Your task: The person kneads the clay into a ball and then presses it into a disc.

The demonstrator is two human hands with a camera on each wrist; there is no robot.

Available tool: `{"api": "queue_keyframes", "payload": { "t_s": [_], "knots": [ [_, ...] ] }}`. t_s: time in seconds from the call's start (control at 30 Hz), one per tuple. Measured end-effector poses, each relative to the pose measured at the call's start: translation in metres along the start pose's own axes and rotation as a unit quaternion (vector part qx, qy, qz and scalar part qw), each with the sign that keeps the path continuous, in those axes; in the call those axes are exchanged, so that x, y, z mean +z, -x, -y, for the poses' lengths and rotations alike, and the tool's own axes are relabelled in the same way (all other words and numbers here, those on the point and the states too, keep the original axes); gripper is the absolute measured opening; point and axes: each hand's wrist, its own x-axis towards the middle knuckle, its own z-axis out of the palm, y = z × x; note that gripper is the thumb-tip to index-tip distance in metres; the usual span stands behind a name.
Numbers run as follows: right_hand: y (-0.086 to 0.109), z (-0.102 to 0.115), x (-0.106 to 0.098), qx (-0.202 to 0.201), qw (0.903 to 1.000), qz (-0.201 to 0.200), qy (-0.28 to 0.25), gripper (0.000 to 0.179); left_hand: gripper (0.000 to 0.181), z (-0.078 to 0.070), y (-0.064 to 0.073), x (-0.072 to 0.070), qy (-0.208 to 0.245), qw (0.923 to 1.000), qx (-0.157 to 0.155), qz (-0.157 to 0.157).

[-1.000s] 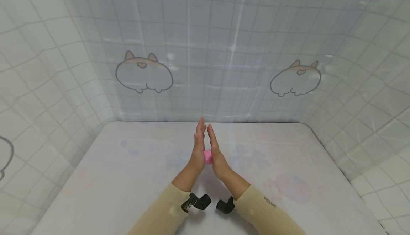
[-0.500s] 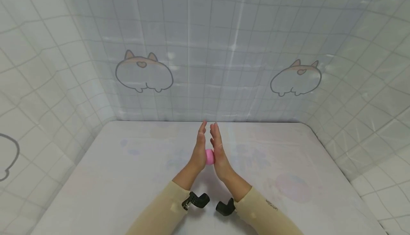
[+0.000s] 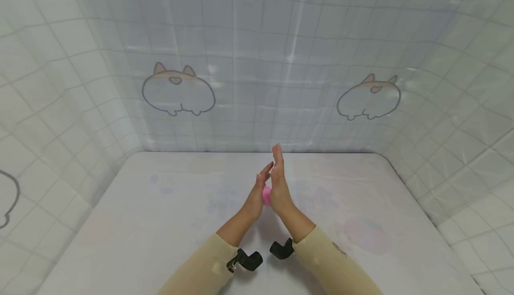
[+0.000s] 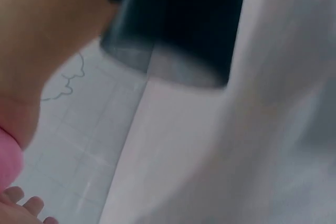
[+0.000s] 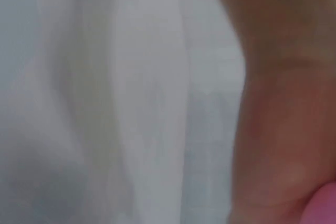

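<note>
A small pink lump (image 3: 267,196) that looks like modelling clay is pressed between two facing palms. My left hand (image 3: 254,200) lies against its left side with long, straight fingers slanting forward. On the other side, my right hand (image 3: 282,192) stands with straight fingers and reaches farther forward than the left. Much of the lump is hidden by the palms. The left wrist view shows the rounded pink lump (image 4: 8,160) at its left edge, against a palm. Only a corner of the pink lump (image 5: 321,206) appears in the right wrist view, next to the blurred right palm.
Beneath the hands lies a white table (image 3: 160,223) with faint pastel patches. A grid-patterned curtain (image 3: 257,85) with animal drawings stands behind and at both sides. Black wrist mounts, one on the left (image 3: 250,260) and one on the right (image 3: 282,249), jut inward from the sleeves.
The palms slide against each other: the right hand has gone forward and the left has drawn back. Both hands and the pink lump have shifted slightly right, and the lump looks rounder.
</note>
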Motion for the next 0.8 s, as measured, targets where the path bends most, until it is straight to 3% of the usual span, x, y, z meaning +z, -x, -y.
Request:
{"api": "queue_keyframes", "payload": {
  "t_s": [0.2, 0.4, 0.57, 0.8],
  "knots": [
    [-0.004, -0.002, -0.003, 0.013, 0.9977, -0.065, 0.013, 0.086, 0.078, -0.007, 0.004, 0.002, 0.031, 0.9984, 0.007, 0.047],
    [-0.006, -0.009, -0.007, 0.026, 0.9961, -0.075, 0.037, 0.086, 0.083, -0.013, 0.008, 0.002, 0.087, 0.9935, 0.028, 0.069],
    [-0.004, -0.017, -0.010, 0.031, 0.9968, -0.041, 0.061, 0.087, 0.091, -0.015, 0.010, 0.003, 0.116, 0.9898, 0.047, 0.067],
    [0.004, -0.027, -0.007, 0.022, 0.9946, 0.052, 0.087, 0.098, 0.087, -0.018, 0.009, 0.001, 0.122, 0.9894, 0.078, 0.008]
  ]
}}
